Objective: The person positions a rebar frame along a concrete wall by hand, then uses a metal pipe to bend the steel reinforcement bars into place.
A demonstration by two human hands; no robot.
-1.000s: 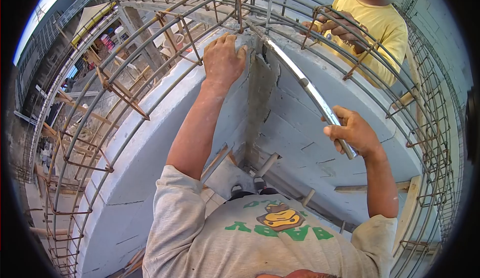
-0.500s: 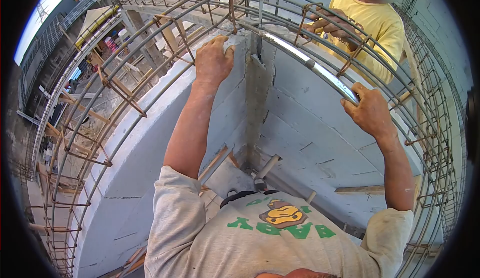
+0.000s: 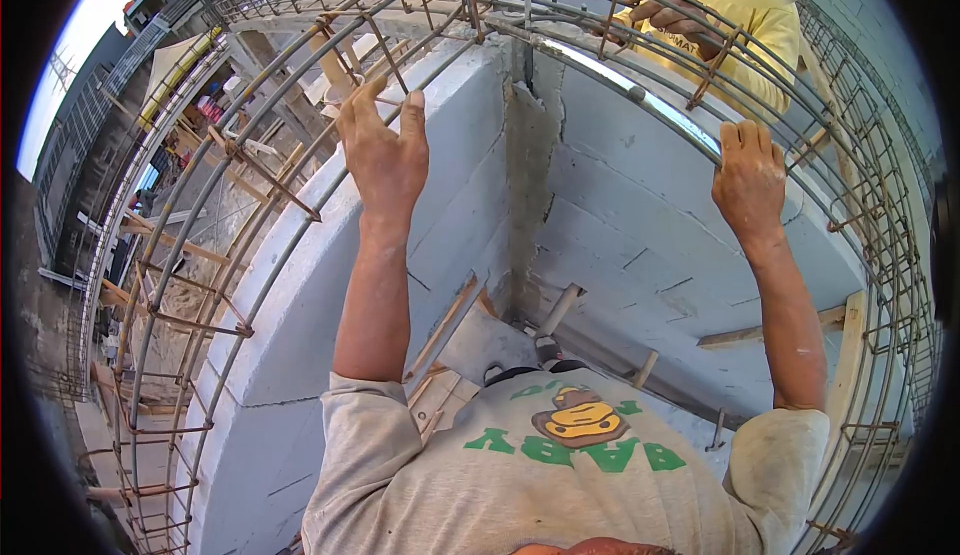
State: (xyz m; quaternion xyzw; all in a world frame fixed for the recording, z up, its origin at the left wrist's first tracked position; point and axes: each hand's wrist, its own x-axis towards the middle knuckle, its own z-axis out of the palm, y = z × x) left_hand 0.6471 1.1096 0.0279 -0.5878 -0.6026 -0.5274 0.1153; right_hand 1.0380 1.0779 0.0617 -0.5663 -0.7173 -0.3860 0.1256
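My left hand [image 3: 385,155] is raised at the top of the left block wall [image 3: 300,285], over the innermost steel bar of the rebar cage [image 3: 275,180]. Its thumb stands apart from the fingers, and I see nothing held in it. My right hand [image 3: 750,180] has its fingers curled over the near end of a shiny metal pipe [image 3: 675,120]. That pipe lies along the top of the right block wall [image 3: 640,215], beside the rebar. The part under my fingers is hidden.
Across the right wall stands a person in a yellow shirt [image 3: 775,30], hands at the rebar. A rough concrete column [image 3: 527,175] fills the corner between the walls. Below are wooden props [image 3: 440,330] and a short pipe [image 3: 560,310]. Building debris lies beyond the left wall.
My left hand has moved left and down along the wall top, away from the corner. My right hand has shifted slightly up and right, its fingers now curled over. The view has tilted a little.
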